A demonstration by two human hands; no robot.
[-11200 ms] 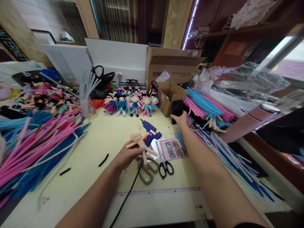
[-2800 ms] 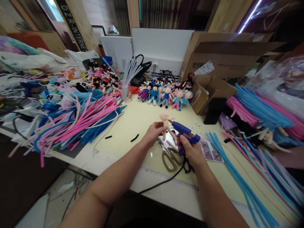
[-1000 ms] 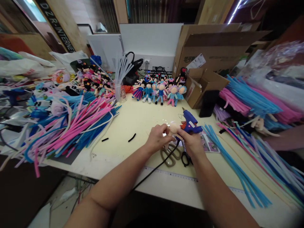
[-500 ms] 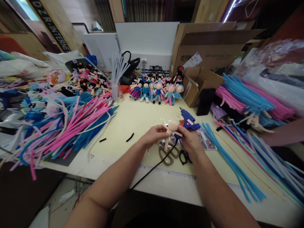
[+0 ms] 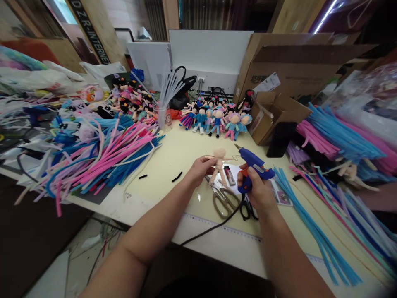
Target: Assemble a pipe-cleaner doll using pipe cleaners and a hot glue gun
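Observation:
My left hand [image 5: 200,169] holds a small beige pipe-cleaner doll [image 5: 218,164] upright above the pale yellow table [image 5: 161,182]. My right hand [image 5: 257,190] grips the handle of a blue hot glue gun [image 5: 252,164], its nozzle pointing left toward the doll's head, a short gap between them. The gun's black cord [image 5: 211,227] trails toward the table's front edge. Beneath the hands lie beige-handled scissors [image 5: 223,201] and black-handled scissors [image 5: 248,209].
A heap of pink, blue and white pipe cleaners [image 5: 102,159] covers the left side. Long blue and pink stems [image 5: 335,207] lie at the right. Finished dolls [image 5: 217,120] stand at the back beside cardboard boxes [image 5: 279,111] and a cup of clear sticks [image 5: 164,111].
Half a second ago both hands were on the doll with the glue gun standing on the table. Now my right hand has picked up the gun; my left alone holds the doll.

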